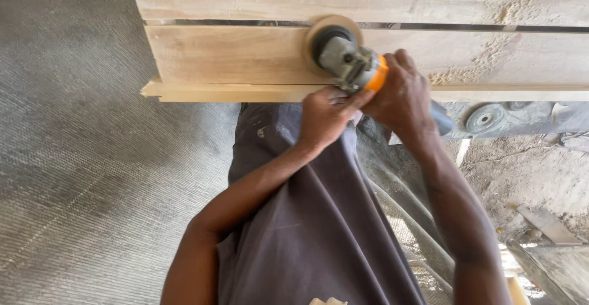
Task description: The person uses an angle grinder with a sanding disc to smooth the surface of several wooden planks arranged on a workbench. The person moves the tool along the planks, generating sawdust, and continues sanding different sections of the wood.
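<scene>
My right hand (402, 93) wraps the grinder (350, 60) body, my left hand (324, 118) pinching, I think, its underside just beside. The sanding disc (331, 38) sits beyond and left of my grip, flat on the plank (233, 53), which runs crosswise.

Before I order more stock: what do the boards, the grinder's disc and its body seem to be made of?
Boards: pale raw wood, unfinished, with grain lines and sawdust on top. Disc: tan, matte, probably abrasive paper on a backing pad. Grinder body: dull grey metal head, likely cast, with an orange, seemingly plastic collar.
</scene>
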